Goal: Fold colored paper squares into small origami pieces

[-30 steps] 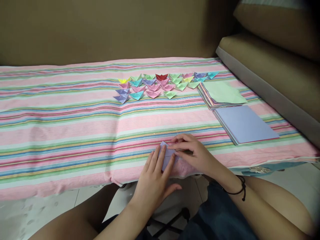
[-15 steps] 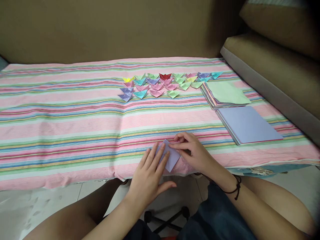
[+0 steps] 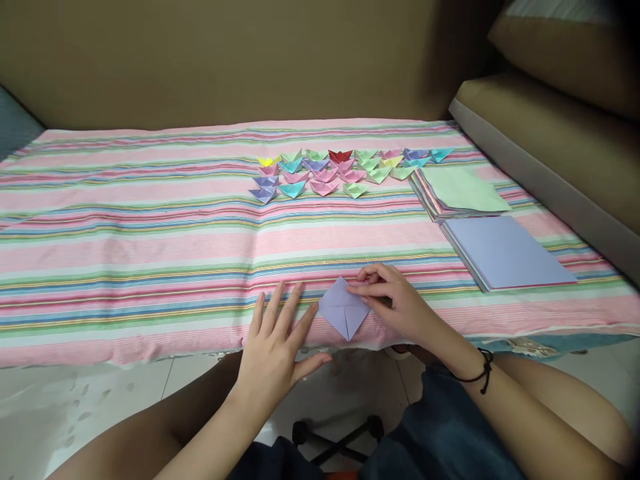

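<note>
A folded square of purple origami paper (image 3: 340,301) lies as a diamond near the front edge of the cloth, with crease lines and a slit running to its near corner. My right hand (image 3: 393,300) grips its right side, index finger on top and thumb at the edge. My left hand (image 3: 277,340) rests flat on the cloth to the left, fingers spread, its index fingertip close beside the paper's left corner. Farther back stand several folded paper boats in rows, among them a red boat (image 3: 341,157) and a green boat (image 3: 355,191).
A striped cloth (image 3: 150,253) covers the surface. To the right lie a stack of purple-topped paper (image 3: 510,250) and a stack of green-topped paper (image 3: 465,190). Brown cushions (image 3: 550,140) rise along the right side, and a brown backrest (image 3: 225,60) stands behind.
My left hand has slid left off the purple paper, uncovering it. My right hand stays at the paper's right side. The whole view has shifted slightly.
</note>
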The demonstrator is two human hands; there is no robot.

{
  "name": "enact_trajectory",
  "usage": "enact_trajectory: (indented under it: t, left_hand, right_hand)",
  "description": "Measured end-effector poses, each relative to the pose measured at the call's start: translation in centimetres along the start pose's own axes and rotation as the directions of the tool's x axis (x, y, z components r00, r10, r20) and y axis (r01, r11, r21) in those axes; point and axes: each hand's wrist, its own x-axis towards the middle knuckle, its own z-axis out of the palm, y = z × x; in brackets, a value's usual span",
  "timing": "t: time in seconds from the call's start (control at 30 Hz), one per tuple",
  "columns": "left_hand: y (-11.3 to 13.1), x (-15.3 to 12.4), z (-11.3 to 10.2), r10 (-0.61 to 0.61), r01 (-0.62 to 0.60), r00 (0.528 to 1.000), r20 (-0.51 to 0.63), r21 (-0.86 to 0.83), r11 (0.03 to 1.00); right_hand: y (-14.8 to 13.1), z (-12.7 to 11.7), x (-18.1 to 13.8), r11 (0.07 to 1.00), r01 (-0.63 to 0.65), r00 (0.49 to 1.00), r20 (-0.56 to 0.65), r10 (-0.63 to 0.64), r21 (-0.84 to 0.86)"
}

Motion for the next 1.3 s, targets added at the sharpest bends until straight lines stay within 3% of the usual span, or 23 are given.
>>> enact_trajectory:
  t: [0.17,0.37,0.5,0.73,0.93,1.17,1.3]
  left_hand:
    - [0.0,0.7,-0.6,-0.012,0.009,0.999,-0.032,-0.089,0.996]
    - [0.6,3.2,-0.7,-0.163,0.137,0.986,-0.045,-0.354,0.925]
    - [1.0,4.7,-0.5,-0.238,0.222,0.971,0.009,-0.398,0.890]
    - [0.9,5.9,0.1,-0.245,0.241,0.966,0.078,-0.607,0.758]
    - [0.6,6.1,-0.6,-0.271,0.283,0.948,0.167,-0.831,0.479]
    - [0.8,6.4,-0.9,-0.320,0.342,0.898,0.303,-0.937,0.074]
    - [1.1,6.7,-0.5,-0.349,0.301,0.894,0.279,-0.953,0.010]
  right_hand:
    - [-0.3,0.0,0.1,1.000,-0.001,1.000,-0.006,0.001,-0.007]
    - [-1.0,0.5,0.5,0.992,-0.120,0.991,-0.061,0.118,-0.029]
    - [-1.3,0.6,0.7,0.990,-0.136,0.988,-0.074,0.134,-0.027]
    - [-1.9,0.7,0.8,0.978,-0.138,0.989,-0.029,0.144,0.158]
    - [-2.7,0.2,0.7,0.900,-0.126,0.991,0.008,0.135,0.417]
    - [-3.3,-0.2,0.8,0.820,-0.210,0.976,0.064,0.209,0.533]
    - [-3.5,0.1,1.0,0.827,-0.210,0.969,-0.001,0.247,0.522]
